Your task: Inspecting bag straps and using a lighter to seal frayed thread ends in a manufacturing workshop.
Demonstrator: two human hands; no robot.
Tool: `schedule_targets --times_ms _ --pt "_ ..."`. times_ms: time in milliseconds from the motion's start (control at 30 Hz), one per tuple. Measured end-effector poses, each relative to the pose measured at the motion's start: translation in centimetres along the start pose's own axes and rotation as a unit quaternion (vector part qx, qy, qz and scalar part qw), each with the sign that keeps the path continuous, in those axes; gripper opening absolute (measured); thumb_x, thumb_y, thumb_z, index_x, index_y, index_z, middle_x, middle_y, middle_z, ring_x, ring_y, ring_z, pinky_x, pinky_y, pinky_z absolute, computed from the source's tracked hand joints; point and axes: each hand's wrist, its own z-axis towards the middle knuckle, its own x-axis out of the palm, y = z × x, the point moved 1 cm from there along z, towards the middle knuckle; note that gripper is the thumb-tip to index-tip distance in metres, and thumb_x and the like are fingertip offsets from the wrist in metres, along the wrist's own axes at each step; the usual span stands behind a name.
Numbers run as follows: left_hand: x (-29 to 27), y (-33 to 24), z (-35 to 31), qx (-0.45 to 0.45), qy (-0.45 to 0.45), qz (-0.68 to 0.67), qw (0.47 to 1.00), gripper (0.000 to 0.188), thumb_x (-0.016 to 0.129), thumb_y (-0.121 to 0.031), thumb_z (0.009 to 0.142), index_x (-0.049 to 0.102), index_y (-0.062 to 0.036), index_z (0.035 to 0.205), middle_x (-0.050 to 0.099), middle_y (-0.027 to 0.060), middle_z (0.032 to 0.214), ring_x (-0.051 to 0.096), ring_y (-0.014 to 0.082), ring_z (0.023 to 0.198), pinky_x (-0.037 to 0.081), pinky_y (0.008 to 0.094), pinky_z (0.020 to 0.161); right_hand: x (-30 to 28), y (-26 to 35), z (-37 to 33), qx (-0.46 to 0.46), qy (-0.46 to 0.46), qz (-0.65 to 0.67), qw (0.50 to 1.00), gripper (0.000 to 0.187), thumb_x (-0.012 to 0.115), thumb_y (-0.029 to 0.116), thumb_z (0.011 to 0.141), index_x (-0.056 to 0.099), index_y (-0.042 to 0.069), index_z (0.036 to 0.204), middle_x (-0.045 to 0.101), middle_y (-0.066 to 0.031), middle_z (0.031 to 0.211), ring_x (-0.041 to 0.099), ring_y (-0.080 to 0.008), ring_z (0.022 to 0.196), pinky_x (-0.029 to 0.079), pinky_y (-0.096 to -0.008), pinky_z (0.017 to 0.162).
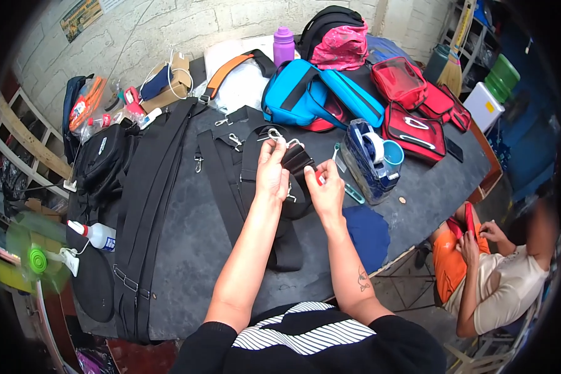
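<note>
My left hand [272, 173] is closed at a metal snap hook [274, 133] on the end of a black webbing strap [298, 160], pinching the strap near the hook. My right hand [327, 188] grips the same strap a little lower and to the right. A small red item [320, 178] shows between its fingers; its kind is hard to make out. Below and left of my hands lie more black straps [221, 187] with metal snap hooks [235, 142], partly hidden by my left forearm.
Long black straps [149, 230] lie along the table's left, beside a spray bottle [96, 236] and a fan [37, 260]. Blue bags [299, 93], red cases [411, 128] and a clear blue pouch [371, 165] stand behind and right. A seated person [495, 268] works at right.
</note>
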Motion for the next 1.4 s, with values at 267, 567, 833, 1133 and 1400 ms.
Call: schedule_targets --times_ms 267,567,833,1133,1400 --pt "0.2 0.2 -0.4 -0.004 -0.055 0.002 0.998 0.013 0.06 -0.02 0.09 0.052 -0.011 0.095 0.061 0.0033 0.089 0.06 0.0134 0.084 0.048 0.03 0.074 0.4 0.0 0.2 -0.025 -0.005 -0.046 0.999 0.025 0.064 0.023 0.074 0.049 0.005 0.083 0.06 -0.0173 0.067 0.061 -0.0369 0.065 0.046 -0.0434 0.058" --pt "0.9 0.8 -0.7 -0.018 -0.046 0.003 0.999 0.014 0.06 -0.021 0.089 0.051 -0.0106 0.094 0.06 0.0038 0.088 0.06 0.0132 0.08 0.049 0.0283 0.071 0.5 0.5 0.7 -0.025 -0.01 -0.044 0.999 0.027 0.063 0.023 0.074 0.047 0.004 0.086 0.06 -0.017 0.067 0.06 -0.0381 0.065 0.046 -0.0451 0.059" --pt "1.0 0.7 -0.7 -0.024 -0.059 -0.004 0.998 0.015 0.059 -0.022 0.09 0.05 -0.0102 0.094 0.057 0.0034 0.088 0.059 0.0134 0.083 0.048 0.028 0.074 0.2 1.2 0.3 -0.045 0.032 -0.054 0.997 0.028 0.063 0.024 0.074 0.046 0.004 0.084 0.06 -0.018 0.066 0.061 -0.0385 0.066 0.047 -0.0447 0.06" --pt "0.7 -1.0 -0.7 -0.062 -0.035 -0.017 0.997 0.013 0.055 -0.025 0.092 0.051 -0.0126 0.09 0.056 0.0005 0.087 0.057 0.0129 0.082 0.049 0.0355 0.073 -1.1 0.5 0.7 -0.047 0.062 0.051 0.996 0.03 0.068 0.021 0.073 0.049 0.002 0.087 0.058 -0.0126 0.064 0.059 -0.0275 0.06 0.047 -0.0387 0.059" --pt "0.6 0.0 -0.2 -0.062 -0.045 0.013 0.997 0.02 0.056 -0.032 0.091 0.051 -0.0146 0.098 0.058 -0.0003 0.094 0.056 0.0159 0.085 0.043 0.0385 0.081 -1.2 1.3 0.3 -0.161 -0.059 -0.046 0.984 0.027 0.067 0.001 0.065 0.061 0.007 0.09 0.061 -0.0086 0.081 0.061 -0.029 0.07 0.049 -0.0345 0.061"
